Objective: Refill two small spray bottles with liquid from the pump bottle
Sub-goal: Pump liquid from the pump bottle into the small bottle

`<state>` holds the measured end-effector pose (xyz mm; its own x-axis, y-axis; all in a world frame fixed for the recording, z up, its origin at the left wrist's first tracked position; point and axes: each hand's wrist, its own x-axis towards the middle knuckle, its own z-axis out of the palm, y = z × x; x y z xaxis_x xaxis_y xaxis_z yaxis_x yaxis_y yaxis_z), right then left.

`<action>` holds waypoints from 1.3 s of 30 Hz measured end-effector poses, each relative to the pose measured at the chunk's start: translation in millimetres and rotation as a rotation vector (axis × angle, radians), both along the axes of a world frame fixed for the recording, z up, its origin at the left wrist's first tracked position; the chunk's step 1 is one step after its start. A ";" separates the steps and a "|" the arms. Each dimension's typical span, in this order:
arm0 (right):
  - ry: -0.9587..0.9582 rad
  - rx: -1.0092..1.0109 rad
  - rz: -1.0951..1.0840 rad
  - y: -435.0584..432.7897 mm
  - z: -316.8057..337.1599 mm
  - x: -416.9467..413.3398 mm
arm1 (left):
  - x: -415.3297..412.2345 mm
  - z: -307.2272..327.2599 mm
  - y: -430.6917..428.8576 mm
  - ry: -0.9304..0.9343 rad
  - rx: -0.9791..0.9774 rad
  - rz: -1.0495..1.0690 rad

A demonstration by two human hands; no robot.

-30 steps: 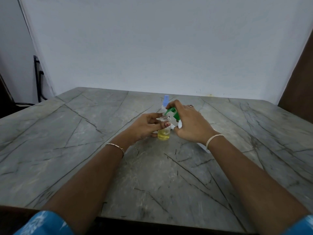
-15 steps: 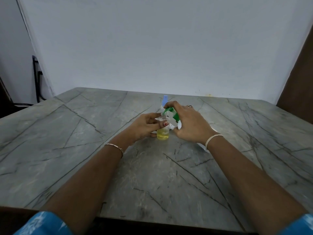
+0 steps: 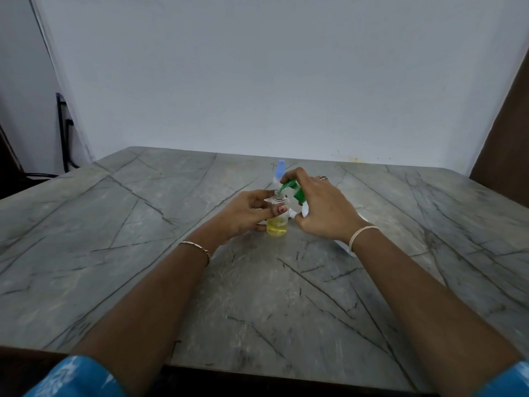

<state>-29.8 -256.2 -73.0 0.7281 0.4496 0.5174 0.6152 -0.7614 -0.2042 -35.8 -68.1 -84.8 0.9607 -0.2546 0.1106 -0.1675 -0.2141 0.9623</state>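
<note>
Near edge of the counter: two blue patterned sleeves are showing at the bottom corners, and both forearms are reaching out over the grey veined surface toward its middle. We are noting a thin chain bracelet on the left wrist and a pale wristband on the right.

Middle of the counter, somewhat nearer the far edge: the left hand is gripping the small spray bottle, with its fingers and thumb curling round the clear upper body. The bottle is standing upright on the counter, uncapped, with yellow liquid filling roughly its lower third.

Just beside it, the right hand is closing round the pump bottle, with a finger lying over the green pump head. The pump bottle is tilting. Its nozzle is sitting at the open mouth of the small bottle, and its white body is running back under the right wrist. We are logging a ring on this hand.

Just behind the hands, the second spray bottle is standing with a blue cap on. Its lower part is hidden, so we are not recording its fill level.

Beyond the far edge, a plain pale wall is rising.
</note>
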 end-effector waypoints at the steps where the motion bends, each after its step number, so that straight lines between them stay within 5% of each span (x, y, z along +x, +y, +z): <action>1: 0.001 -0.004 -0.002 -1.0 -0.8 -0.1 | 0.4 -0.4 0.0 0.001 -0.007 0.000; 39: -0.011 -0.036 -0.031 -1.5 0.3 -6.7 | -3.8 0.8 0.0 -0.013 -0.012 -0.023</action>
